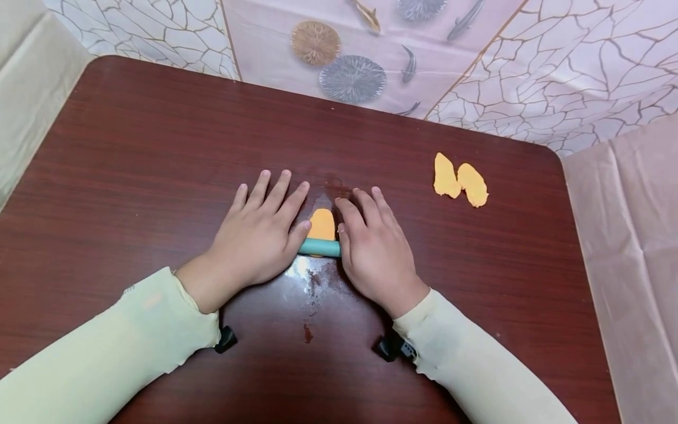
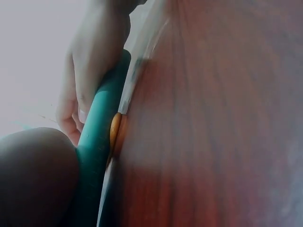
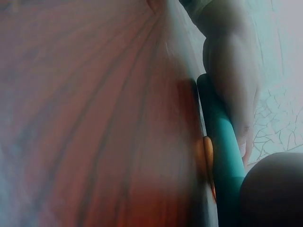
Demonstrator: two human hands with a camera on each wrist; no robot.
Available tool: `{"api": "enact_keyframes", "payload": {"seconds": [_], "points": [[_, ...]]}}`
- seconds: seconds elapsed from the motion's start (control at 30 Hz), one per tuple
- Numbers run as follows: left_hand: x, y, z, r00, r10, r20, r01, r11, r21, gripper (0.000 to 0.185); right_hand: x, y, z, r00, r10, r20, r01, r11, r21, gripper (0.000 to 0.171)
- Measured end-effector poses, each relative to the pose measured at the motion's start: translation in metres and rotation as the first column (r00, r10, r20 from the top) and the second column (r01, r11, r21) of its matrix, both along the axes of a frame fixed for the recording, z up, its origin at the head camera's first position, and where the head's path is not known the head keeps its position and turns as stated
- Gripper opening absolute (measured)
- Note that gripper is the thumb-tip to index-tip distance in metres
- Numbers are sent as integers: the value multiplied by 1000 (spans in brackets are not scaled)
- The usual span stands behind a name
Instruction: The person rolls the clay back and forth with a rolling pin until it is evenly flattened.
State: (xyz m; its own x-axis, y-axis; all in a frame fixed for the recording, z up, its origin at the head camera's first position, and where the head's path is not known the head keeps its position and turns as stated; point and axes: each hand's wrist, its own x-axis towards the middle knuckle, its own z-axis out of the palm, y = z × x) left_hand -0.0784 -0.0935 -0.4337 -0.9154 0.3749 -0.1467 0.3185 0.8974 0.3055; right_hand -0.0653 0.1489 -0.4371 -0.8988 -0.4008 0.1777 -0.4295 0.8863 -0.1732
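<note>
A teal rolling pin (image 1: 320, 247) lies crosswise over a flattened orange-yellow piece of clay or dough (image 1: 322, 224) on the table. My left hand (image 1: 254, 238) rests over the pin's left end, palm down, its fingers straight and spread. Over the other end lies my right hand (image 1: 376, 250), also palm down, with fingers extended and slightly bent. The palms hide both ends of the pin in the head view. In the left wrist view, the pin (image 2: 97, 127) sits on the edge of the orange piece (image 2: 114, 130). The right wrist view shows this contact too, under the pin (image 3: 222, 142).
Two flat yellow-orange pieces (image 1: 473, 185) lie side by side at the back right of the dark red-brown wooden table (image 1: 159, 129). Whitish smears and wet-looking marks (image 1: 312, 282) show on the tabletop in front of the pin. Patterned cloth (image 1: 365, 35) hangs behind the table.
</note>
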Motion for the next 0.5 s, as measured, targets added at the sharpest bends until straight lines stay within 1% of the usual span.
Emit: {"api": "enact_keyframes", "payload": {"seconds": [0.1,0.27,0.5], "points": [[-2,0,-1,1000,8,-6,-8,1000,3,74,-3,-1,-1,1000,6,-17,-6,1000,-8,46],[-12,1,-2,999,20,-26,-19,1000,15,73,-13,-1,-2,999,-5,-46,4,1000,-21,45],[-27,1,-1,999,31,-30,-30,999,46,74,-30,-1,0,999,-45,-2,45,999,-22,48]]}}
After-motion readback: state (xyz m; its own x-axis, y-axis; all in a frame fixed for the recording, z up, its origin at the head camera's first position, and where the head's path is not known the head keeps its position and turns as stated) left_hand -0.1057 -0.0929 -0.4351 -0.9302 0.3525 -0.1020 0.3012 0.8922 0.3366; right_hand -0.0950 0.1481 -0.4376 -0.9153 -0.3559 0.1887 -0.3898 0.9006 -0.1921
